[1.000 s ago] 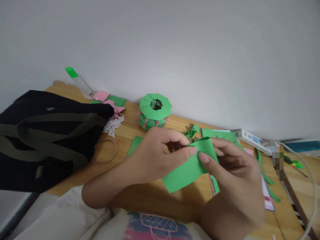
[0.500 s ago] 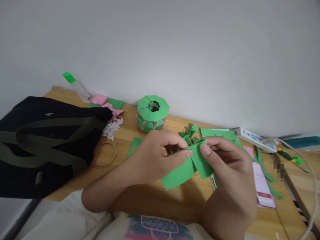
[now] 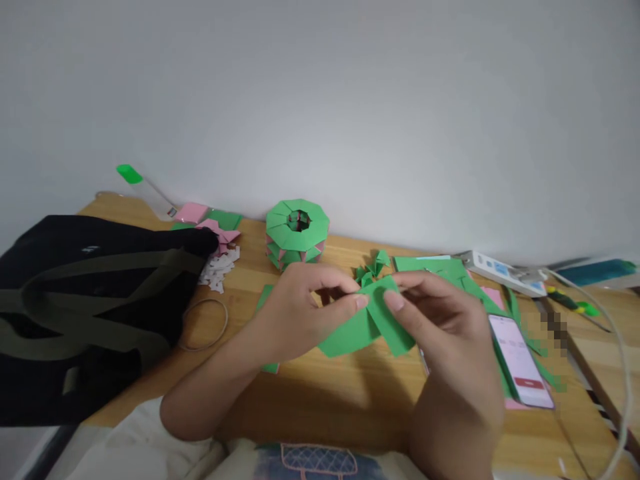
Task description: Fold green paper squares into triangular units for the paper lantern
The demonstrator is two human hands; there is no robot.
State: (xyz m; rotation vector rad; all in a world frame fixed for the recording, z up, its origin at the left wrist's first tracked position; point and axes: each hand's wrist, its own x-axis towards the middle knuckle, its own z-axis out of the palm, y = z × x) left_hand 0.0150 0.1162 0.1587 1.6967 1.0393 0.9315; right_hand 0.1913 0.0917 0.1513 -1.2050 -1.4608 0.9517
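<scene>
A folded green paper is held above the wooden table, with one flap slanting down to the right. My left hand pinches its upper edge near the middle between thumb and fingers. On the right side, my right hand grips the flap, its thumb flat on the front. Behind my hands stands a ring-shaped green and pink paper model. Small folded green pieces lie just beyond the fingertips. Part of a green sheet shows beneath my left forearm.
A black bag covers the left side, beside white paper scraps and a thin loop. At the right are green sheets, a phone, a power strip and a cable. A wall rises behind.
The paper in my hands is turned slightly, its right flap now slanting more and lying flatter. The camera view has shifted a little, so the table's objects sit slightly lower and further left.
</scene>
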